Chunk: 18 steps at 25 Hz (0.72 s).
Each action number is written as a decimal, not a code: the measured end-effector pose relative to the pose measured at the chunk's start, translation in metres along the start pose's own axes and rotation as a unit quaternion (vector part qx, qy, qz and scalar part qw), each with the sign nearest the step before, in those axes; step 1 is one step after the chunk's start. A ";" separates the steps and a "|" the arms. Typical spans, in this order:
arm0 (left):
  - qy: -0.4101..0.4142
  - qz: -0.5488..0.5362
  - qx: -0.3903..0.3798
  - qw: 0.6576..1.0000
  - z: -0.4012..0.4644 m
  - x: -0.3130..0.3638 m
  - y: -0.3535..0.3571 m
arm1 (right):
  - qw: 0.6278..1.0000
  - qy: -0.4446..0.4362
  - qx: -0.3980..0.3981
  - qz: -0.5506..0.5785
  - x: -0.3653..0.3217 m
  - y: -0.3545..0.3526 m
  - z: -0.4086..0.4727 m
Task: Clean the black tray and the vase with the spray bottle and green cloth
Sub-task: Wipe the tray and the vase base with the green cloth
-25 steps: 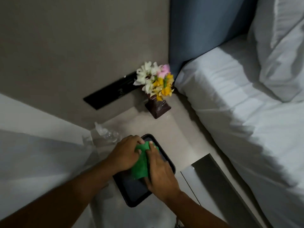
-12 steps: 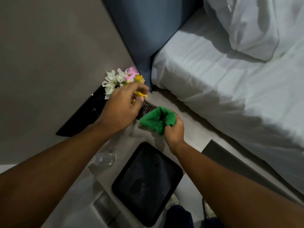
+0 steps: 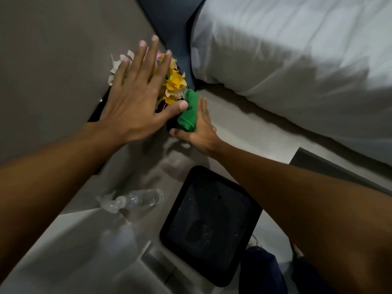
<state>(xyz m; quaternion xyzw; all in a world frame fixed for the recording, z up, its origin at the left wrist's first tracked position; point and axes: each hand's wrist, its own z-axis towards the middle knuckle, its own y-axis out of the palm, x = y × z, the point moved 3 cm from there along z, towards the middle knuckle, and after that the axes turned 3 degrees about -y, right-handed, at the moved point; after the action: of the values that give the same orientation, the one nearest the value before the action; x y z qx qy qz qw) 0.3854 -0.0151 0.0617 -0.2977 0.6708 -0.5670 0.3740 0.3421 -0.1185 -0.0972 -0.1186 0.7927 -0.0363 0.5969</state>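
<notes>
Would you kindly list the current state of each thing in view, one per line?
left hand: open, fingers spread over the flowers
right hand: pressing the green cloth against the vase
vase: mostly hidden
black tray: flat on the table, empty, speckled
spray bottle: lying on its side, untouched

glossy black tray, clear plastic spray bottle

no readable text, labels or signs

Left hand flat, fingers splayed; right hand gripping
</notes>
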 end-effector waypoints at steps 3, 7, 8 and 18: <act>-0.001 0.029 -0.017 0.999 0.004 -0.010 0.018 | 0.999 -0.022 0.006 -0.028 0.000 0.009 0.001; 0.005 0.031 -0.013 0.999 0.006 -0.015 0.033 | 0.996 -0.044 0.057 -0.046 0.010 0.025 -0.011; 0.006 0.030 -0.007 1.000 0.006 -0.015 0.034 | 0.995 -0.046 0.069 -0.047 0.010 0.028 -0.012; 0.009 -0.049 -0.011 0.999 0.006 -0.011 0.034 | 0.986 -0.023 0.159 0.045 -0.001 0.040 -0.013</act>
<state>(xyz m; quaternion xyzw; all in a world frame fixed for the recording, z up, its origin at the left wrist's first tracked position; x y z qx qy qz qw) 0.3970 -0.0034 0.0300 -0.3289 0.6648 -0.5803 0.3363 0.3238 -0.0806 -0.1004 0.0127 0.7672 -0.1321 0.6276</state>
